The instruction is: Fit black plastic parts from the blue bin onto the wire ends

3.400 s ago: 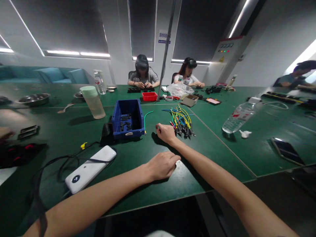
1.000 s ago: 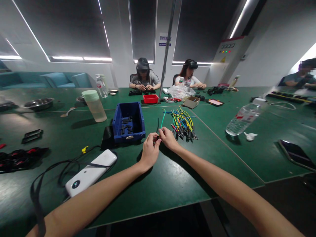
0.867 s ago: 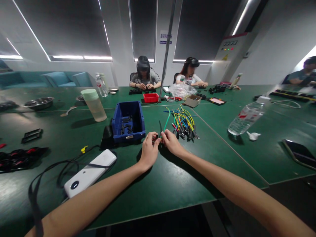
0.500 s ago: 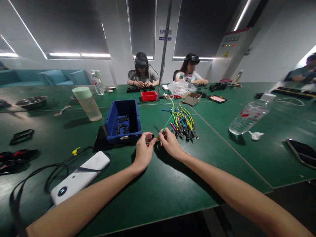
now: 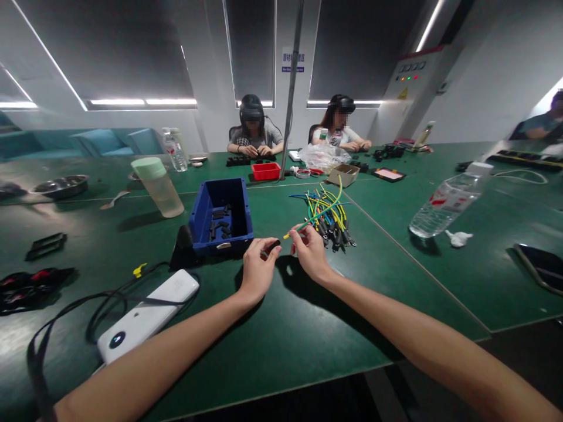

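Observation:
Between the thumb and fingers of my left hand (image 5: 259, 265) is a small black sleeve (image 5: 273, 246). My right hand (image 5: 310, 251) pinches a yellow-green wire (image 5: 323, 213) near its yellow end, which points toward the left hand. The wire's other end rises to the upper right, over a pile of coloured wires (image 5: 338, 225) with black ends and metal lugs. A small gap separates the wire end from the sleeve. Left of the hands stands a blue bin (image 5: 220, 246) with several black sleeves (image 5: 220, 225) inside.
A white power bank (image 5: 147, 316) with a black cord lies at the left front. A green-lidded bottle (image 5: 160, 190) stands behind it. At the right are a water bottle (image 5: 448, 202) and a phone (image 5: 541, 266). Across the table, people sit near a red tray (image 5: 266, 171).
My right hand has moved slightly right, away from my left hand. The wire has tilted lower toward the right, and its yellow end now shows. The black sleeve is more visible.

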`<state>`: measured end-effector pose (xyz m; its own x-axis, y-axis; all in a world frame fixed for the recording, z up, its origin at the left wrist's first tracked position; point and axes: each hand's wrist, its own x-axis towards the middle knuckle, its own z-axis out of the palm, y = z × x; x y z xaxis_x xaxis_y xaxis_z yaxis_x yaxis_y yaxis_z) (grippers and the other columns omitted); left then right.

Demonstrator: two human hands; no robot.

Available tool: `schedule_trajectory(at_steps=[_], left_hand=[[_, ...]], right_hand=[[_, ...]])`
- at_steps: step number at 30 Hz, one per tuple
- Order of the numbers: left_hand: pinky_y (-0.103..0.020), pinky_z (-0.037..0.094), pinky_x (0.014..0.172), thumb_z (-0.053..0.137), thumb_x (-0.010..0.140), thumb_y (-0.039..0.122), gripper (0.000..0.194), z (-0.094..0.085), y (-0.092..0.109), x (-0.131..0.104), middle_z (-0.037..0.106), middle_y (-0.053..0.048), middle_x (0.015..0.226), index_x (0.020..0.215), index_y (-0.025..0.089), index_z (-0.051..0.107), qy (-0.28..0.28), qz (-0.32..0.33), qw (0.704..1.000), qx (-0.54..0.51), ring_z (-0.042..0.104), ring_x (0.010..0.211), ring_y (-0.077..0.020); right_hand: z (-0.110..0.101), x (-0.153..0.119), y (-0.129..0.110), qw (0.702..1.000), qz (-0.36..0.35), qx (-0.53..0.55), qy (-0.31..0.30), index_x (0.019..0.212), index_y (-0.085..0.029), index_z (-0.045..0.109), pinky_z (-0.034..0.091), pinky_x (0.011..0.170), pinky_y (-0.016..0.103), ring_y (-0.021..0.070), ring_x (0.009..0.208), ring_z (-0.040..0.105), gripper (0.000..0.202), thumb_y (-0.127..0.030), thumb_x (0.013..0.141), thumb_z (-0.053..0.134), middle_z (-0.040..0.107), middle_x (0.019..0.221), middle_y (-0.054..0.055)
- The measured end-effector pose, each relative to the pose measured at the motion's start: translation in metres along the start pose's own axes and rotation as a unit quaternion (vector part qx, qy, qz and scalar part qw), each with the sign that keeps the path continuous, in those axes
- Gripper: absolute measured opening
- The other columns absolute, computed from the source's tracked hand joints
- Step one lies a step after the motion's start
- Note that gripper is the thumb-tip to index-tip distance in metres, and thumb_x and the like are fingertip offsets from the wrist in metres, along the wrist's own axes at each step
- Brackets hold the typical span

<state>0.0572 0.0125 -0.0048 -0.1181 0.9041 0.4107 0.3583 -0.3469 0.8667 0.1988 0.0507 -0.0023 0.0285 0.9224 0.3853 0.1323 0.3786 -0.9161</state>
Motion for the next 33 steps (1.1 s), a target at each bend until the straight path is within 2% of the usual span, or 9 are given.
schedule_trajectory(at_steps=[6,13,33], left_hand=[[-0.025,0.047,0.068,0.059,0.084,0.027,0.017,0.0,-0.001,0.0,0.063,-0.005,0.094,0.097,0.02,0.067,0.005,0.002,1.0,0.0,0.061,0.084,-0.0153],[-0.025,0.047,0.067,0.061,0.083,0.026,0.016,0.0,-0.001,0.0,0.063,-0.005,0.094,0.096,0.019,0.067,0.007,0.004,1.0,0.002,0.061,0.082,-0.0152],[-0.024,0.048,0.066,0.06,0.083,0.026,0.016,-0.001,0.002,0.0,0.062,-0.004,0.093,0.096,0.02,0.067,0.009,0.011,1.0,0.015,0.06,0.081,-0.0143]], right_hand=[[0.002,-0.002,-0.006,0.997,-0.002,0.068,0.025,0.096,-0.022,0.044,0.039,0.037,0.021,0.0068,0.042,0.049,0.025,-0.04,0.083,0.057,0.058,0.082,-0.001],[0.002,-0.003,-0.008,0.998,0.006,0.059,0.015,0.096,-0.023,0.041,0.038,0.036,0.02,0.0056,0.04,0.045,0.027,-0.042,0.084,0.055,0.059,0.084,0.0],[0.002,-0.004,-0.006,0.998,0.008,0.065,-0.002,0.096,-0.023,0.045,0.038,0.036,0.02,0.006,0.041,0.047,0.024,-0.039,0.082,0.057,0.061,0.085,0.0]])
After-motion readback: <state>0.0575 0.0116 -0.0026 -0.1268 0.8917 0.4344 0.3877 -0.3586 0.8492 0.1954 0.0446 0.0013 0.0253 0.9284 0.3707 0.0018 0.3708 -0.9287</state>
